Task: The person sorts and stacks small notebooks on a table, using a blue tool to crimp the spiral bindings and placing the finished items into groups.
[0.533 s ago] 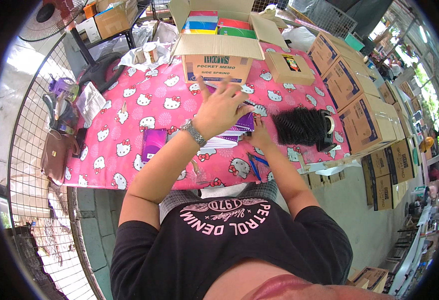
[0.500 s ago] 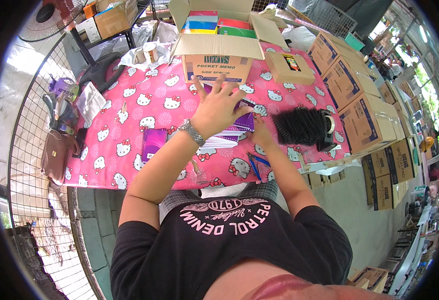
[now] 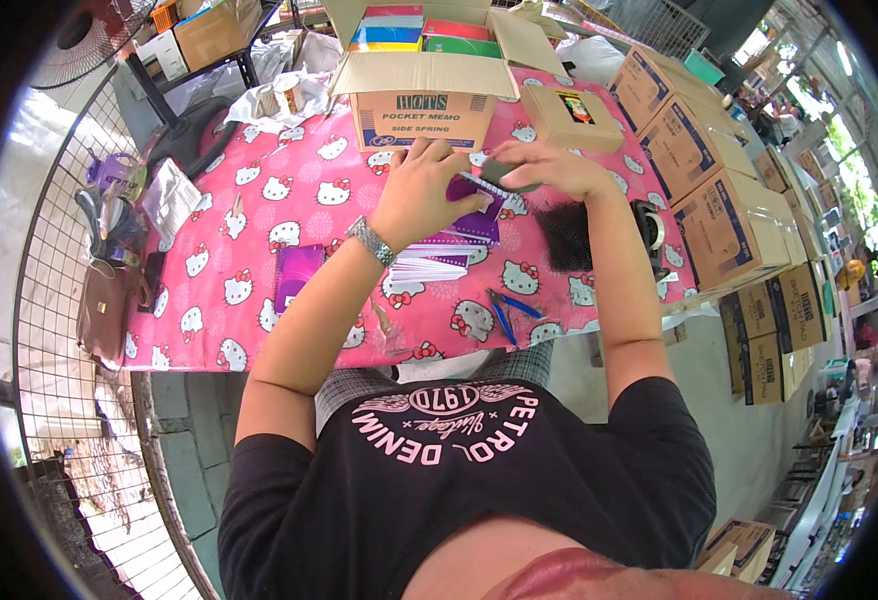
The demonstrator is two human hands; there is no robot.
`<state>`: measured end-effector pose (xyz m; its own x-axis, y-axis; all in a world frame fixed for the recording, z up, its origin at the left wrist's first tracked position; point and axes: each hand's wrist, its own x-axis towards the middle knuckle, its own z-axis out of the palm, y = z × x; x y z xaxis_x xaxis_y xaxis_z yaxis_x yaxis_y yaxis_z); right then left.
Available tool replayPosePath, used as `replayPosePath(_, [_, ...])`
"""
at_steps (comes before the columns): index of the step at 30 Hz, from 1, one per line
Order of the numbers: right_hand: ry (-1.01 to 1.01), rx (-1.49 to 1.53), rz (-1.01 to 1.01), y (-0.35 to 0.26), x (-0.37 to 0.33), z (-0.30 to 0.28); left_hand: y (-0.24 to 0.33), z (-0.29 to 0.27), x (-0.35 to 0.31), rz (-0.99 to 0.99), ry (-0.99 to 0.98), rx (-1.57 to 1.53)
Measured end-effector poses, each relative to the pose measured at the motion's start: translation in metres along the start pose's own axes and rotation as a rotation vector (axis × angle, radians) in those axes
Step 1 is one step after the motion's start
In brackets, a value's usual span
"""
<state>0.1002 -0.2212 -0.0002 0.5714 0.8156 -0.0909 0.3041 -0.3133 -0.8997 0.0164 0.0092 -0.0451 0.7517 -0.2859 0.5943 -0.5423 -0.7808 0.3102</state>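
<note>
Bare counter [image 3: 259, 215] lay open left of the left hand [image 3: 421, 192]; an open cardboard box [image 3: 424, 112] blocked the far side, a black bundle [image 3: 566, 235] the right.

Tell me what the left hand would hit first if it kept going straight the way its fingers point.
Probably the open cardboard box just beyond the left hand; its front wall stands right past the fingertips, though depth is hard to judge.

An open brown carton [image 3: 425, 105] of bright notebooks stands at the table's far edge. A small brown box [image 3: 569, 117] sits beside it. Stacked brown cartons [image 3: 719, 215] line the right.
</note>
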Motion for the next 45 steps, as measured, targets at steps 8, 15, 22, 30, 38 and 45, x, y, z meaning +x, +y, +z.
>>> replayPosePath(8, [0.021,-0.197,0.001,0.004,0.008,-0.002,-0.004,-0.001,-0.001,0.021,0.014,-0.056])
replayPosePath(15, [-0.082,0.453,-0.306,0.002,0.006,0.006,-0.006,-0.003,0.003,-0.018,-0.040,-0.049])
replayPosePath(22, [0.049,0.150,-0.111,0.028,0.027,-0.013,-0.018,-0.001,0.007,0.023,0.022,-0.183])
replayPosePath(30, [-0.110,0.474,-0.203,0.005,0.042,0.008,-0.047,-0.012,0.004,-0.010,-0.076,-0.243])
replayPosePath(38, [-0.056,0.289,-0.137,0.012,0.060,-0.003,-0.053,-0.010,0.006,-0.184,-0.161,-0.505])
replayPosePath(45, [0.020,-0.074,0.078,0.030,0.071,0.006,-0.062,-0.008,0.000,-0.315,-0.129,-0.557])
